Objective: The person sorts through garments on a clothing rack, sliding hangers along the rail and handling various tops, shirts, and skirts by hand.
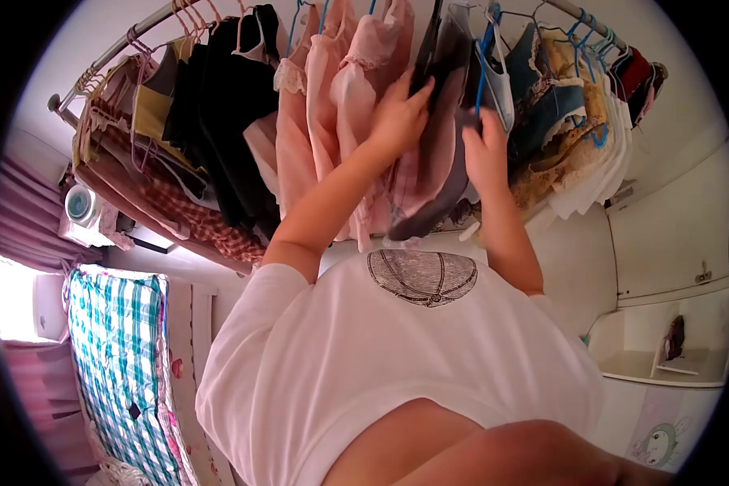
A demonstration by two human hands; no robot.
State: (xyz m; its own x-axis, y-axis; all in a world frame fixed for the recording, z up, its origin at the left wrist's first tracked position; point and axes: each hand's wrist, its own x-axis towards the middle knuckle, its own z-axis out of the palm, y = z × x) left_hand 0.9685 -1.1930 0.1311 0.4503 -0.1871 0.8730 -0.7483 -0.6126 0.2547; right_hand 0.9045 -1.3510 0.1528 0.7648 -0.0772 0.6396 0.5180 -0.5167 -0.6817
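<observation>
My left hand (401,120) reaches up to the hanging clothes and is closed on the edge of a black garment (428,58), beside a pink dress (356,95). Some of its fingertips are hidden by the fabric. My right hand (486,152) is closed on a dark grey garment (449,134), just below a blue hanger (482,69). The grey cloth hangs down between my two hands, its lower edge slanting to the left. Both hands are at about the same height under the rail.
A metal clothes rail (109,53) curves across the top, packed with garments on hangers. Black clothes (235,121) hang left, a blue denim piece (559,101) right. A checked quilt (117,356) lies lower left near a curtain (32,211). White cabinets (664,235) stand right.
</observation>
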